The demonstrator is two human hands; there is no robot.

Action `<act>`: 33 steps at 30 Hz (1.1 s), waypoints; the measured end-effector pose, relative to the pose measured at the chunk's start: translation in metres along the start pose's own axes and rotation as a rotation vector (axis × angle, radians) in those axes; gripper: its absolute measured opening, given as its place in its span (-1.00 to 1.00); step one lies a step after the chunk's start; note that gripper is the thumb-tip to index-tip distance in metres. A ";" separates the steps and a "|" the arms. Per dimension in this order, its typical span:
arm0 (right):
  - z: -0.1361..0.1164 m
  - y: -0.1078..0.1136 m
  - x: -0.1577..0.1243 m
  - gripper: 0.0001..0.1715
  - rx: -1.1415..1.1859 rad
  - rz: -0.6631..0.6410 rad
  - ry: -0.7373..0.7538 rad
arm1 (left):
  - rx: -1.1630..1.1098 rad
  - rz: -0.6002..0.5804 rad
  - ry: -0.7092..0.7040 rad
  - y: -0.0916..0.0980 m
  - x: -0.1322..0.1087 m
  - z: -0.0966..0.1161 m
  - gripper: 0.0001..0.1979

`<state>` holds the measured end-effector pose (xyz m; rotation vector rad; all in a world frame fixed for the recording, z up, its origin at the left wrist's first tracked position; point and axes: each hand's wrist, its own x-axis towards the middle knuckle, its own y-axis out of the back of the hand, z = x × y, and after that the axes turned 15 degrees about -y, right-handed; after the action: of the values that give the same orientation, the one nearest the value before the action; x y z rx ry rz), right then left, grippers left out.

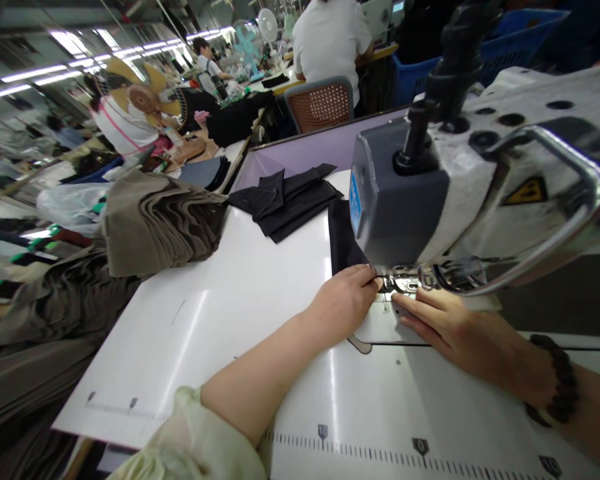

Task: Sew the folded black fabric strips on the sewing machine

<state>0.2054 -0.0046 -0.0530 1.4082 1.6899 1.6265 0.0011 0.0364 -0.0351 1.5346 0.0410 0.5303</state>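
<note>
Left of the sewing machine (480, 173), a tan fabric stack (160, 223) sits on the white desk (220, 320); nearer the machine lie dark folded pieces (285, 200). The left hand (343, 300) pinches a black cloth (343, 243) at the presser foot, grip clenched on its edge. The right hand (455, 327) lies flat just right of the foot, grip released, fingers extended.

Bright, even light from ceiling tube lamps (35, 72) far left of the hands; white glare streaks the counter (220, 313) between them. Edges bend and stretch; the background people blur.
</note>
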 end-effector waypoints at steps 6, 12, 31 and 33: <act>-0.004 0.004 0.004 -0.71 0.004 0.014 0.009 | -0.005 -0.007 0.024 -0.001 0.001 -0.001 -0.84; -0.006 0.006 0.006 -0.70 -0.005 0.050 0.015 | -0.005 -0.012 0.033 -0.002 0.000 -0.002 -0.86; -0.001 0.001 0.002 -0.71 -0.003 0.026 0.017 | -0.027 -0.047 0.036 -0.001 0.002 -0.004 -0.85; -0.001 0.001 0.001 -0.71 0.007 0.023 0.008 | -0.019 -0.055 0.042 -0.003 0.002 -0.004 -0.85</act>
<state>0.2045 -0.0039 -0.0519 1.4310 1.6910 1.6421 0.0019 0.0409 -0.0373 1.4998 0.1103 0.5175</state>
